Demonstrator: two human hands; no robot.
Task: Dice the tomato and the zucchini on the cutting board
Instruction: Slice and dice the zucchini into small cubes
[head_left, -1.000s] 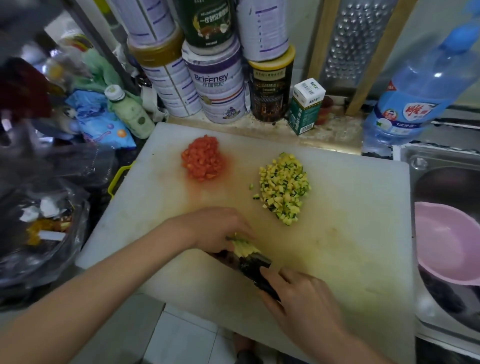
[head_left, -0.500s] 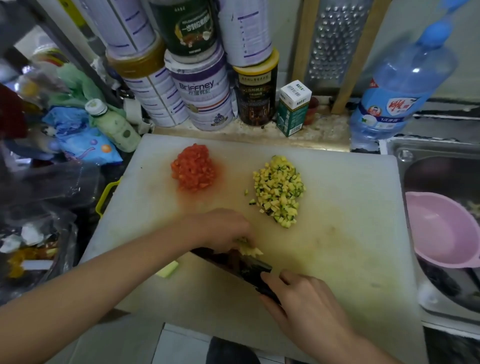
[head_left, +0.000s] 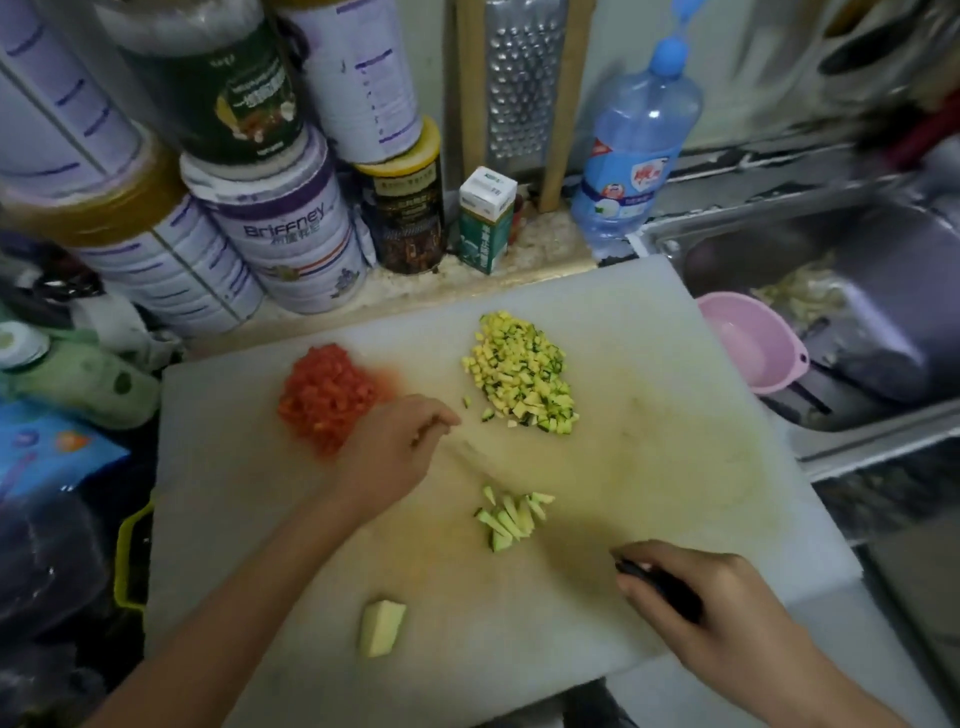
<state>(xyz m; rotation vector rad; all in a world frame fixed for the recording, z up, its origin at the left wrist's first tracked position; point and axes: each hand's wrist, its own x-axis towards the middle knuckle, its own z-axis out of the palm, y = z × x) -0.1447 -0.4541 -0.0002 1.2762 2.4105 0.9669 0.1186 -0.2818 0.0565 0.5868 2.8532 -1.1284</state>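
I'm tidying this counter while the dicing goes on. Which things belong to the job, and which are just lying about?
Job: cutting board, diced tomato, diced zucchini, zucchini strips, zucchini chunk, knife in right hand.
Lying about: tins, carton, grater, water bottle, pink bowl.

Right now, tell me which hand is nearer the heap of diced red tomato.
Left. The left hand lies beside the diced red tomato heap, at its near-right edge; the right hand, gripping a black knife handle, is far to its right, across the white cutting board.

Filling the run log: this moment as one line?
left hand by diced tomato | right hand grips knife | zucchini strips undiced | zucchini chunk uncut
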